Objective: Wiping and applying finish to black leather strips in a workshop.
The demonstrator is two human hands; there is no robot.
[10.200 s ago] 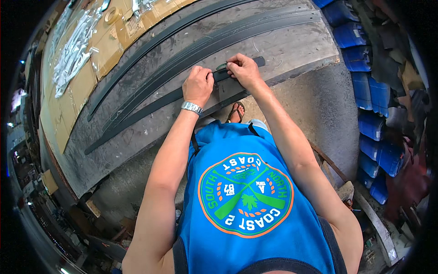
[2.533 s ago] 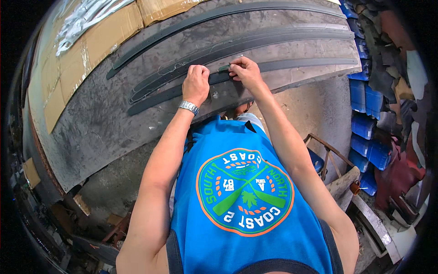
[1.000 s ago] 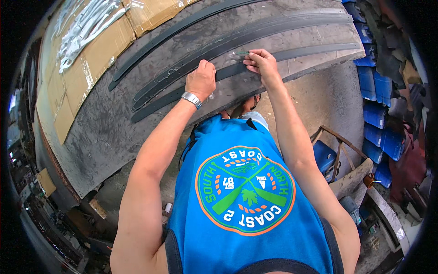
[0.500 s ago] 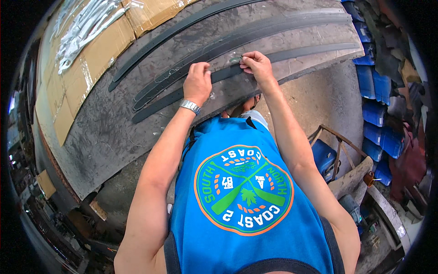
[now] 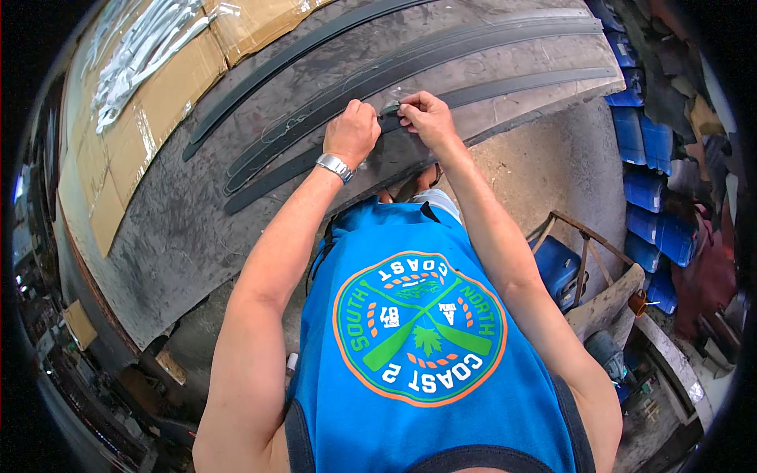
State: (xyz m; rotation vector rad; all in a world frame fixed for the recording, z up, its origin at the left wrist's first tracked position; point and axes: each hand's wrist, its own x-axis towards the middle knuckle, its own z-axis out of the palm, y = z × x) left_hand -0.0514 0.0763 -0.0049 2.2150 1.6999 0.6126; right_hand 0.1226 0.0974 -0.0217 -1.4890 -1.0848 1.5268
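My left hand point(image 5: 352, 134), with a metal watch on its wrist, is closed above the nearest dark strap point(image 5: 512, 87), fingers curled toward the right. My right hand point(image 5: 428, 121) pinches close beside it, over the same strap. A small dark thing point(image 5: 388, 110) shows between the two sets of fingertips, too small to name. What the left fingertips hold is hidden. Beyond my hands lie wider dark straps point(image 5: 473, 46) with stitched edges and holes, a loose tangle of pale thread point(image 5: 293, 124) on them.
Another dark strap point(image 5: 268, 69) curves along the far side of the grey worktable point(image 5: 173, 229). Flattened cardboard point(image 5: 183, 75) with white strips point(image 5: 146, 59) covers the far left. Blue stacked bundles point(image 5: 643, 146) stand at right, near a wooden-framed chair point(image 5: 587, 236).
My right hand has moved left and my left hand slightly right, so the fingertips are now close together. The left fingers have curled in more. The whole view has shifted slightly.
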